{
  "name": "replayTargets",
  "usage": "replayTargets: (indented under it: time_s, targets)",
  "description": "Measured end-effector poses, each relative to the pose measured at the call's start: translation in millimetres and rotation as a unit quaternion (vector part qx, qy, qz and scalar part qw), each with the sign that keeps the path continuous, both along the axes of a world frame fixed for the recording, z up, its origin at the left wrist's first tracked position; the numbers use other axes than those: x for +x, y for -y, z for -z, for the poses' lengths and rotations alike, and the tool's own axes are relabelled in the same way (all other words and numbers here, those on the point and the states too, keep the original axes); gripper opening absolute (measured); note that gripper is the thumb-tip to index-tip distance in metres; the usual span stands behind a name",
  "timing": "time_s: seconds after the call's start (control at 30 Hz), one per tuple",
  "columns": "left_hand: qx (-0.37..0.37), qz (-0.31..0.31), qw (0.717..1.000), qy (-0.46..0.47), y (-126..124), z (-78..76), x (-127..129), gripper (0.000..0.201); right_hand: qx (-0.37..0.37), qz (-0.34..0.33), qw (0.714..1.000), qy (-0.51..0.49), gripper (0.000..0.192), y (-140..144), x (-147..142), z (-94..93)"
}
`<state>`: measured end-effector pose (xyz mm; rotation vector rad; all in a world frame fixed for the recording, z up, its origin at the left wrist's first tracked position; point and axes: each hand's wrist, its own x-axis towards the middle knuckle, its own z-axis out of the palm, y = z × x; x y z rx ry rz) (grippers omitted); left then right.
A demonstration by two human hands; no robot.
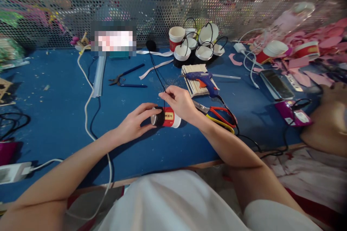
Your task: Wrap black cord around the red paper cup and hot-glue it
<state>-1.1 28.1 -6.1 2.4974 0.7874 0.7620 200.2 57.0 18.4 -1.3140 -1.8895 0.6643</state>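
White cloth of our top fills the bottom of the view, and our two bare forearms run out from it over the blue table. Our left hand curls around the dark end of a small red paper cup that lies on its side on the table, thumb and fingers closed on its rim. Our right hand sits just above the cup, with thumb and forefinger pinched together on a thin black cord that runs up and back across the table toward a dark spool near the mesh wall.

Just to the right of our right wrist lie red-and-yellow scissors, touching the table, and beyond them a blue glue gun rests on a bundle of pale wooden sticks. Farther back stands a cluster of cups with black cord handles, white inside. Left of the cord lie dark pliers and a white strip of ribbon. A white cable snakes down the left side of the table. At the right edge, a phone lies flat among pink paper scraps, and another person's arm rests on the table's corner.
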Motion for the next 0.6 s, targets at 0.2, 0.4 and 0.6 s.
replayTargets:
  time_s: [0.2,0.4,0.6]
  targets:
    - [0.005,-0.011,1.000,0.006,1,0.0,0,0.042,0.044,-0.001,0.998,-0.041,0.033,5,-1,-8.9]
    - [0.009,-0.009,1.000,-0.002,0,0.4,0,0.041,0.053,0.007,0.998,-0.028,0.033,3,-2,-5.2]
    - [0.021,-0.020,0.999,-0.023,2,1.1,0,0.036,0.004,0.000,1.000,0.024,0.034,-3,-3,7.8]
